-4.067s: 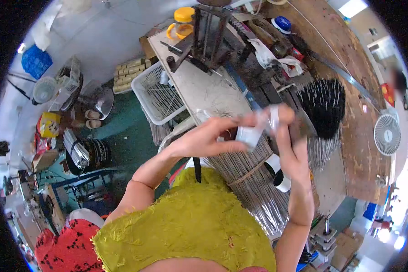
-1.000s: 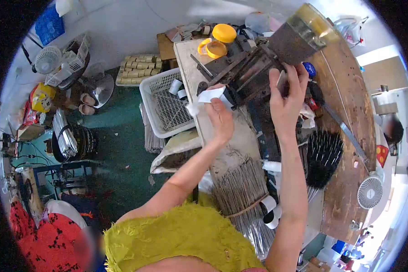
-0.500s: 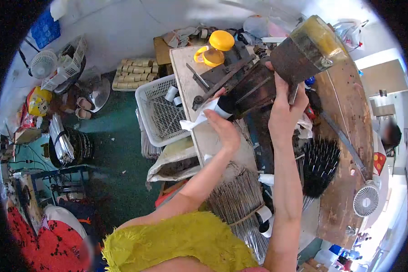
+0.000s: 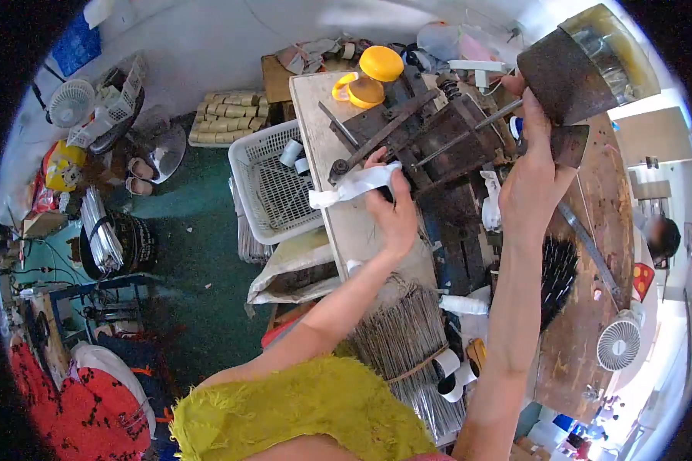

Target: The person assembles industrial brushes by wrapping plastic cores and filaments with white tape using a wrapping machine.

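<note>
A crumpled white strip (image 4: 359,184) lies between the thumb and fingers of my left hand (image 4: 392,217), at the left end of a dark metal fixture (image 4: 454,150). I cannot tell whether it is paper or cloth. High on the right, my right hand (image 4: 538,165) is closed around the underside of a heavy rusty metal block (image 4: 565,77). Its outer end is wrapped in yellowish clear film (image 4: 627,54). A thin metal rod (image 4: 469,138) runs from the fixture toward the block.
A white plastic basket (image 4: 242,180) holding white rolls stands left of the workbench (image 4: 315,115). A yellow-lidded jar (image 4: 367,92) is behind the fixture. Bundled thin rods (image 4: 400,330) lie close to me. Black bristles (image 4: 559,276) and a small white fan (image 4: 619,343) are at the right.
My right hand and the metal block have moved up and right, away from the left hand. The left hand has shifted slightly right with the white strip, and more of the fixture now shows.
</note>
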Action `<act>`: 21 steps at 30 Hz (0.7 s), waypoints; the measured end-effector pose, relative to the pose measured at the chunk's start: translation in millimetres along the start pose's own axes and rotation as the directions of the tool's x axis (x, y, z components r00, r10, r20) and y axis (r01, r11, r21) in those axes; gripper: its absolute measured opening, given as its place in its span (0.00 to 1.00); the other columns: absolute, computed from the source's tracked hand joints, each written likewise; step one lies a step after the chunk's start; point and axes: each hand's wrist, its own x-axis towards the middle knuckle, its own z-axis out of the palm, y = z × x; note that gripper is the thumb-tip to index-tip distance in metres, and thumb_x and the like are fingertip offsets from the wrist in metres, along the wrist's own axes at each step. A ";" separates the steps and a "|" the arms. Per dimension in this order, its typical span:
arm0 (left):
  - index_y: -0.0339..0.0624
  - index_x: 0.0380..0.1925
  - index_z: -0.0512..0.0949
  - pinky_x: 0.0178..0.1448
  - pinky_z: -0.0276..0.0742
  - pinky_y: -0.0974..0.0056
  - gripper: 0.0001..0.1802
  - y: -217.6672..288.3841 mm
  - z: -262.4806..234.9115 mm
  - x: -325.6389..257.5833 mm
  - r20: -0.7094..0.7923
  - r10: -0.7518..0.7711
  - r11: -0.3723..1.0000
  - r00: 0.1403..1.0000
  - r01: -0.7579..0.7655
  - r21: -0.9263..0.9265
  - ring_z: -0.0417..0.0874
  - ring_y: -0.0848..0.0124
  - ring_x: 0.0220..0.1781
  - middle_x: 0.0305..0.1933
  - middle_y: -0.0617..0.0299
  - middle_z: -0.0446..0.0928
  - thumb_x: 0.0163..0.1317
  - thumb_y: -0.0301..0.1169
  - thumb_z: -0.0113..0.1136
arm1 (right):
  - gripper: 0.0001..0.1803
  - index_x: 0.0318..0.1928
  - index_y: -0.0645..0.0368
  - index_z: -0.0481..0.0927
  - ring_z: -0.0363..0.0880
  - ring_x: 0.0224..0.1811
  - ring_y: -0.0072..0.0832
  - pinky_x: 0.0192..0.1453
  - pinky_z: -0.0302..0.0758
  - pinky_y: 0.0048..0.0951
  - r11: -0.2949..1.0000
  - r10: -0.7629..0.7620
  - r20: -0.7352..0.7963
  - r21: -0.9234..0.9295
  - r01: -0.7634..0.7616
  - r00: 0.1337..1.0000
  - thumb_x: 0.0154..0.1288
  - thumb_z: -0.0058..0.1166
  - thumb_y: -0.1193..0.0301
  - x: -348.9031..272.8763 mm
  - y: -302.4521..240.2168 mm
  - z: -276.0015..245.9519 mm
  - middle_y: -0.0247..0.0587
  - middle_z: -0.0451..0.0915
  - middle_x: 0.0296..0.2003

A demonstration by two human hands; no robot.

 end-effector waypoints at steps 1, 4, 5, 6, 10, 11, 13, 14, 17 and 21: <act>0.32 0.51 0.65 0.56 0.60 0.65 0.17 1.9 1.1 0.0 -0.007 0.050 0.992 0.999 -0.048 0.119 0.67 0.69 0.47 0.51 0.55 0.68 0.64 0.28 0.44 | 0.11 0.44 0.64 0.78 0.74 0.40 0.15 0.49 0.67 0.20 1.000 -0.011 0.016 -0.003 0.011 1.000 0.65 0.47 0.73 0.4 1.3 -0.7 0.32 0.81 0.39; 0.30 0.53 0.63 0.57 0.60 0.62 0.19 2.9 7.1 2.7 -0.003 0.172 0.957 0.985 -0.166 0.239 0.67 0.64 0.47 0.54 0.51 0.66 0.63 0.26 0.43 | 0.10 0.43 0.64 0.78 0.73 0.41 0.15 0.48 0.66 0.19 0.999 -0.029 0.020 0.014 0.029 0.999 0.65 0.47 0.73 1.8 3.5 -3.1 0.32 0.81 0.38; 0.30 0.54 0.62 0.58 0.59 0.61 0.20 2.8 8.5 3.7 -0.001 0.237 0.943 0.971 -0.230 0.239 0.66 0.62 0.48 0.56 0.50 0.65 0.63 0.26 0.42 | 0.10 0.43 0.64 0.78 0.73 0.41 0.15 0.48 0.66 0.19 0.999 -0.029 0.020 0.013 0.029 0.999 0.65 0.47 0.73 1.4 2.1 -3.4 0.32 0.81 0.38; 0.30 0.54 0.62 0.58 0.59 0.61 0.20 3.8 7.7 4.2 -0.001 0.237 0.943 0.971 -0.230 0.239 0.66 0.62 0.48 0.56 0.50 0.65 0.63 0.26 0.42 | 0.10 0.42 0.64 0.78 0.73 0.41 0.15 0.48 0.66 0.20 1.000 -0.003 0.035 -0.020 0.004 0.999 0.65 0.47 0.74 0.6 -0.8 -3.8 0.32 0.81 0.39; 0.28 0.57 0.59 0.64 0.52 0.59 0.22 3.7 2.2 4.4 0.145 0.175 0.932 0.974 -0.211 0.295 0.62 0.58 0.58 0.59 0.47 0.61 0.64 0.26 0.38 | 0.12 0.41 0.65 0.78 0.73 0.45 0.23 0.54 0.65 0.27 0.987 -0.078 0.112 -0.130 0.092 0.991 0.65 0.49 0.69 -4.5 9.9 -9.1 0.34 0.79 0.40; 0.28 0.59 0.57 0.67 0.49 0.59 0.23 4.0 -0.2 5.8 0.174 0.173 0.930 0.970 -0.219 0.296 0.59 0.58 0.62 0.62 0.47 0.59 0.64 0.27 0.36 | 0.12 0.41 0.65 0.78 0.73 0.45 0.23 0.54 0.65 0.27 0.988 -0.074 0.115 -0.127 0.088 0.991 0.65 0.49 0.69 -5.4 10.6 -9.7 0.34 0.79 0.40; 0.29 0.62 0.52 0.69 0.43 0.60 0.26 7.8 -11.5 7.9 0.231 0.116 0.967 0.966 -0.163 0.195 0.53 0.58 0.67 0.65 0.47 0.54 0.67 0.31 0.33 | 0.13 0.41 0.66 0.79 0.74 0.43 0.22 0.51 0.67 0.25 0.979 0.010 0.119 -0.205 0.015 0.993 0.66 0.49 0.67 -7.9 10.7 -10.4 0.34 0.79 0.39; 0.30 0.65 0.47 0.71 0.38 0.60 0.28 13.0 -17.3 10.0 0.298 0.071 0.991 0.952 -0.101 0.087 0.47 0.58 0.71 0.69 0.47 0.48 0.69 0.36 0.30 | 0.13 0.41 0.66 0.79 0.74 0.43 0.22 0.51 0.67 0.25 0.979 0.010 0.123 -0.202 0.015 0.992 0.66 0.49 0.67 -9.3 10.0 -11.1 0.34 0.79 0.39; 0.33 0.66 0.42 0.72 0.34 0.61 0.33 24.4 -35.8 9.4 0.344 0.091 0.996 0.934 -0.089 -0.021 0.41 0.61 0.72 0.71 0.51 0.42 0.68 0.44 0.28 | 0.10 0.42 0.63 0.78 0.73 0.35 0.20 0.39 0.70 0.22 0.670 -0.270 0.050 -0.708 0.225 0.961 0.65 0.51 0.69 -29.3 6.1 -13.8 0.36 0.77 0.33; 0.37 0.68 0.32 0.73 0.30 0.62 0.43 43.0 -52.4 -6.4 0.472 0.111 0.982 0.874 -0.023 -0.188 0.31 0.66 0.74 0.74 0.58 0.30 0.66 0.59 0.26 | 0.23 0.51 0.57 0.73 0.77 0.32 0.24 0.37 0.73 0.25 0.872 0.192 0.251 -0.486 -0.048 0.949 0.51 0.53 0.83 -97.8 15.2 -0.8 0.37 0.77 0.31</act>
